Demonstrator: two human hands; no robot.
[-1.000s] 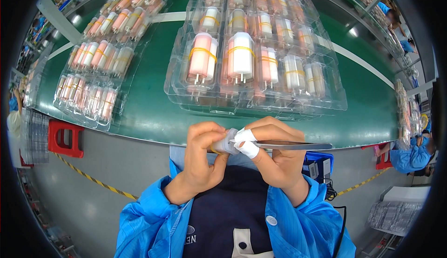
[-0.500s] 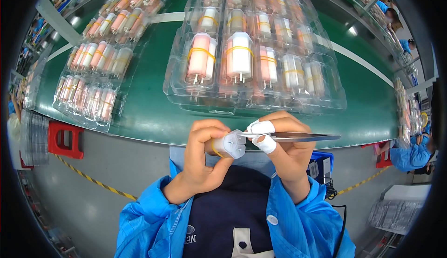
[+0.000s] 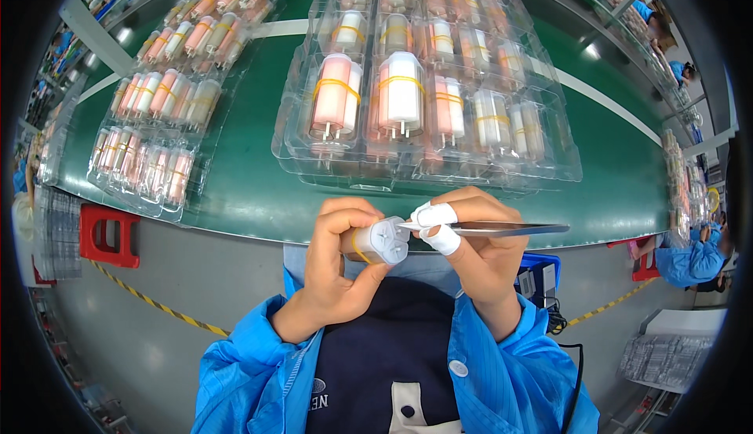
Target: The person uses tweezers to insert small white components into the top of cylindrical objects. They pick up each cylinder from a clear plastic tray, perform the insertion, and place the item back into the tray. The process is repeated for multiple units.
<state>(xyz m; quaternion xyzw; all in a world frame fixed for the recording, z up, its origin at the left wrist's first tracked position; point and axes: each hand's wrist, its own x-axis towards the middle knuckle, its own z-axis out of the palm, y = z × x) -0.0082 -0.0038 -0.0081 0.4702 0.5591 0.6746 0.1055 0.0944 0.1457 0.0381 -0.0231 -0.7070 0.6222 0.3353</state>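
My left hand (image 3: 328, 269) is closed around a bundle of whitish cylinders (image 3: 384, 241) held by a yellow rubber band, its end face turned to the right. Between the thumb and forefinger of my right hand (image 3: 490, 260), both wrapped in white finger tape, is a pair of metal tweezers (image 3: 514, 229). Their tips are at the right side of the bundle's end face; whether they grip anything is too small to tell. Beyond my hands, a stack of clear plastic trays (image 3: 314, 154) carries banded pink and white cylinders (image 3: 333, 95) with short prongs at their near ends.
More clear trays (image 3: 196, 171) of similar cylinders lie at the left on the green table (image 3: 251, 213). A red stool (image 3: 110, 236) is on the floor at left. A blue bin (image 3: 547, 263) is beside my right forearm. Other people in blue work at the far right.
The bundle has turned slightly in my left hand, so more of its end face shows. My right hand and the tweezers have shifted a little to the left.
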